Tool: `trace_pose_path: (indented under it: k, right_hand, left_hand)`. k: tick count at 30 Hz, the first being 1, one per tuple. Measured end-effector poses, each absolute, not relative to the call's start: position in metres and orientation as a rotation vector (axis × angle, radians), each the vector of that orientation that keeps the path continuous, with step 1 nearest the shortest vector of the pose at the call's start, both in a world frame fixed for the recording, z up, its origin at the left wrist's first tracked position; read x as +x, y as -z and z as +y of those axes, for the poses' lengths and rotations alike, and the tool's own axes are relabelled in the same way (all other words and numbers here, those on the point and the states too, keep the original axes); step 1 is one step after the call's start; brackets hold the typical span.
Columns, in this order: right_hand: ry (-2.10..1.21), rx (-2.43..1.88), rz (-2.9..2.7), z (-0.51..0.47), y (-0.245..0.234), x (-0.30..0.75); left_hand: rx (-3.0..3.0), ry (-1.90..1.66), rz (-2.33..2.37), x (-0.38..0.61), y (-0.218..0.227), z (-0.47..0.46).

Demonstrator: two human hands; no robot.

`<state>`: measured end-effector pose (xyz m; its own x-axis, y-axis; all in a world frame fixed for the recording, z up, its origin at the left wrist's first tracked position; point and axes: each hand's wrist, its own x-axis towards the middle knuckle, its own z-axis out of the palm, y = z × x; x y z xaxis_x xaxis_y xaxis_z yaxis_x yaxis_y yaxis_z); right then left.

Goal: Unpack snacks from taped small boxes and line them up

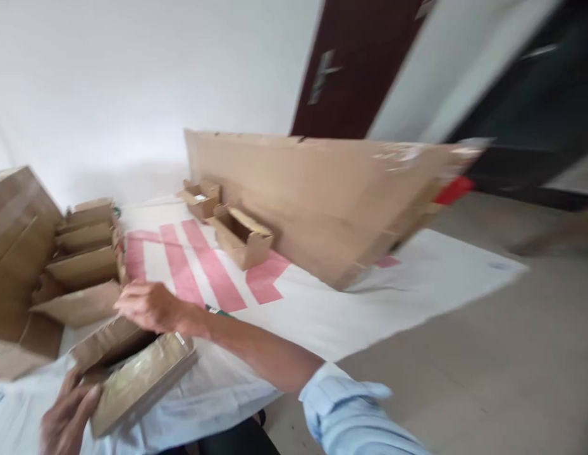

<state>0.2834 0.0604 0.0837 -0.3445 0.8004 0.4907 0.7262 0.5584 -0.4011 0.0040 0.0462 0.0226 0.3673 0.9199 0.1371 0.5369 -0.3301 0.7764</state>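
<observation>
A small open cardboard box [145, 379] lies tilted at the near left edge of the cloth-covered table. My left hand [69, 411] grips its near left end, with the thumb on the side wall. Over the far rim is my right hand [149, 306], fingers curled together. Slight blur hides whether they pinch the rim or something small. The inside of the box is dark, and a small white label shows at its right corner. Just beyond my hands stands a row of open cardboard boxes [85, 268].
A large carton [19, 253] stands at the far left. Two small open boxes [241, 237] sit before a long upright cardboard sheet [294, 196]. Red stripes mark the white cloth [351, 316]. A dark green item [218, 310] lies behind my right forearm. Beyond are a wall and door [355, 69].
</observation>
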Motion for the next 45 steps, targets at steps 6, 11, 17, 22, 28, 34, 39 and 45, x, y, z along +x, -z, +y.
trace_pose_path:
  k: [6,11,17,22,28,34,39,45]
  right_hand:
    - [-0.355,-1.107,-2.121,0.002,-0.061,0.314]
    - [-0.451,-1.045,-2.08,-0.045,-0.06,0.318]
    - [-0.49,-0.957,-2.077,-0.084,-0.048,0.307]
    - [-0.395,-1.106,-2.221,-0.097,-0.009,0.293]
    - [-0.355,-1.123,-2.127,-0.086,-0.013,0.293]
    - [-0.228,-1.192,-2.243,-0.043,-0.037,0.294]
    - [-0.235,-1.258,-2.448,-0.025,-0.042,0.302]
    - [0.014,-1.323,-2.383,-0.033,-0.043,0.326]
  left_hand:
    - [1.807,-0.951,1.115,-0.005,-0.006,0.036]
    - [1.739,-0.919,1.11,-0.006,-0.011,0.032]
    - [1.844,-0.824,1.166,-0.003,-0.014,0.031]
    - [1.968,-0.753,1.169,-0.001,-0.018,0.028]
    - [2.076,-0.654,1.193,-0.001,-0.023,0.025]
    - [2.141,-0.631,1.18,-0.001,-0.018,0.029]
    - [2.175,-0.627,1.168,-0.004,-0.009,0.03]
    - [2.261,-0.687,1.228,-0.004,-0.002,0.027]
